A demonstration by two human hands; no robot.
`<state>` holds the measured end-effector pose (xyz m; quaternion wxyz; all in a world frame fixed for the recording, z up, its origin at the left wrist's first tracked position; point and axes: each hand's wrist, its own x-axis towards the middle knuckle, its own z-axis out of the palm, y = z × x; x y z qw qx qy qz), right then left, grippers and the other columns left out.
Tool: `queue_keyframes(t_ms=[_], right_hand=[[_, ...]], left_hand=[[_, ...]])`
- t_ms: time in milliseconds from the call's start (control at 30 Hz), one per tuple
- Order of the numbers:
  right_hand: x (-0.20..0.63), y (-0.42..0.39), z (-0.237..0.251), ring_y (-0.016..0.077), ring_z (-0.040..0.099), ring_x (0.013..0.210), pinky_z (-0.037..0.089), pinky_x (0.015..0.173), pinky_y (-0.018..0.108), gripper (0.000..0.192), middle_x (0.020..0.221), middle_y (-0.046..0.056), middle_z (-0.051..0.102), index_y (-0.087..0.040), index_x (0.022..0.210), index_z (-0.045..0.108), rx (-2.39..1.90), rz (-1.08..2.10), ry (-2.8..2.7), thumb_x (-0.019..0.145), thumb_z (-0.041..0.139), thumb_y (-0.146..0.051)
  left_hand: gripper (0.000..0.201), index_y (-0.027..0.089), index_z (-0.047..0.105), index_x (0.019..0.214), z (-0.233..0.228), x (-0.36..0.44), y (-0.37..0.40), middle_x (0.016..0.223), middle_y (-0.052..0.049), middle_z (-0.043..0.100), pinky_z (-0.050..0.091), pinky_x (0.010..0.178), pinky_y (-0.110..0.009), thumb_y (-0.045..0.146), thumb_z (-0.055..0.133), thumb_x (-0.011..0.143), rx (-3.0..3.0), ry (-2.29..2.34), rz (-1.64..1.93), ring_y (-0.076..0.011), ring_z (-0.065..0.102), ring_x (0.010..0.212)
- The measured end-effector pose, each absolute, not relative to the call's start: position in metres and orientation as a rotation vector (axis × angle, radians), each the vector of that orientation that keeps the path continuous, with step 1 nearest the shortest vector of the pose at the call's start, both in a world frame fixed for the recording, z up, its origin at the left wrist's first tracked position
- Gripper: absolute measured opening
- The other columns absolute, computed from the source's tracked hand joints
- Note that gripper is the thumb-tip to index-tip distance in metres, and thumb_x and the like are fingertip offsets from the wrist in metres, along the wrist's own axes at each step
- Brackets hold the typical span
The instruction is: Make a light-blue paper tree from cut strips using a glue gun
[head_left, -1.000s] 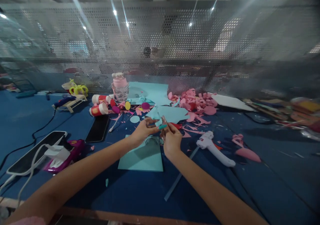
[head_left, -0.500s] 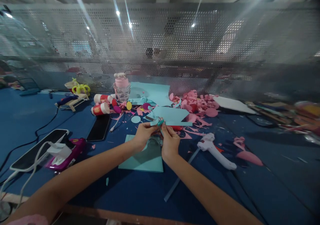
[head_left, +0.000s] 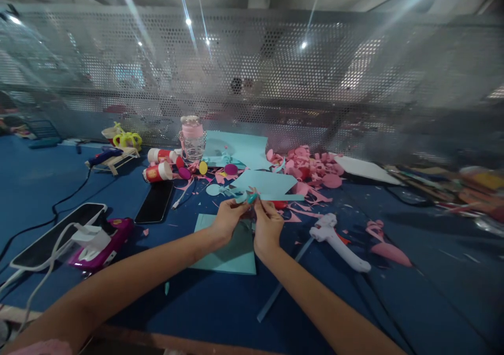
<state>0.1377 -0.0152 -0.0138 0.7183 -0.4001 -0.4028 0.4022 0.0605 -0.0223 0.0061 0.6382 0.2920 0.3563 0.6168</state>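
Your left hand [head_left: 226,219] and your right hand [head_left: 266,223] meet above the middle of the blue table [head_left: 220,307], fingertips drawn together around a small teal paper piece [head_left: 244,197]. Both hands are closed to a pinch on it, the left from the left side and the right from just beside it; the piece is too small and blurred for you to make out its shape. It hangs in the air above a teal paper sheet [head_left: 232,252] that lies flat on the table under your wrists.

Just right of your right hand lies a white glue gun [head_left: 338,239], on its side, with a thin grey strip [head_left: 281,286] running from near it toward you. Beyond your fingers you have a larger light-blue sheet [head_left: 265,183] and, to its right, a heap of pink paper scraps [head_left: 311,166]. Farther right on the table lies a pink cone shape [head_left: 388,250].

To your left, a dark phone [head_left: 155,201] lies face up, well apart from your left hand. Behind it are two red and white cups [head_left: 158,172] tipped on their sides, and a clear jar with a pink lid [head_left: 192,137] stands upright near them. At your far left there is a tablet [head_left: 55,237] with a white cable, and a magenta tool [head_left: 102,244] touching its right edge. A perforated metal screen [head_left: 275,71] closes the back of the table.
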Motion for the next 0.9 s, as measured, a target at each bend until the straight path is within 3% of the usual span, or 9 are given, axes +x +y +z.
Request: queue_keyframes(t_ms=[200,400,567,700,900], right_hand=[[0.145,-0.017,-0.002,0.0131,0.05,0.082,0.042,0.079,0.027,0.025,0.087,0.002,0.055,-0.023,0.087,0.071,-0.966,0.786,-0.991,0.066,0.067,-0.035],[0.151,-0.014,-0.005,0.0143,0.054,0.078,0.043,0.077,0.03,0.021,0.075,0.0,0.06,-0.021,0.077,0.072,-0.93,0.935,-0.971,0.062,0.069,-0.036],[0.152,-0.014,-0.006,0.0192,0.06,0.076,0.045,0.079,0.036,0.02,0.069,0.002,0.069,-0.018,0.071,0.072,-0.925,1.133,-0.859,0.055,0.074,-0.03],[0.152,-0.012,-0.008,0.0189,0.063,0.074,0.045,0.081,0.037,0.02,0.069,0.003,0.07,-0.017,0.068,0.072,-0.938,1.201,-0.786,0.051,0.076,-0.027],[0.152,-0.012,-0.004,0.0185,0.064,0.073,0.048,0.078,0.036,0.025,0.075,0.004,0.071,-0.016,0.073,0.071,-0.867,1.333,-0.77,0.052,0.076,-0.029]], left_hand=[[0.038,0.011,0.066,0.074,0.006,0.044,-0.014,0.065,-0.003,0.066,0.046,0.06,-0.024,0.037,0.077,0.049,0.904,0.92,1.394,-0.0126,0.06,0.061],[0.066,0.013,0.048,0.103,0.003,0.033,-0.01,0.053,0.003,0.062,0.044,0.051,-0.021,0.035,0.077,0.049,1.004,0.906,1.391,-0.0119,0.059,0.048],[0.061,0.013,0.047,0.098,-0.005,0.028,-0.006,0.051,0.005,0.061,0.043,0.049,-0.02,0.034,0.077,0.049,1.001,0.903,1.371,-0.0109,0.058,0.045],[0.051,0.011,0.054,0.087,-0.008,0.025,-0.001,0.054,0.001,0.063,0.045,0.051,-0.022,0.033,0.078,0.048,0.969,0.913,1.343,-0.0109,0.058,0.046],[0.053,0.011,0.056,0.082,-0.012,0.025,0.004,0.053,0.002,0.062,0.045,0.052,-0.022,0.035,0.08,0.041,0.871,0.956,1.379,-0.0111,0.058,0.047]])
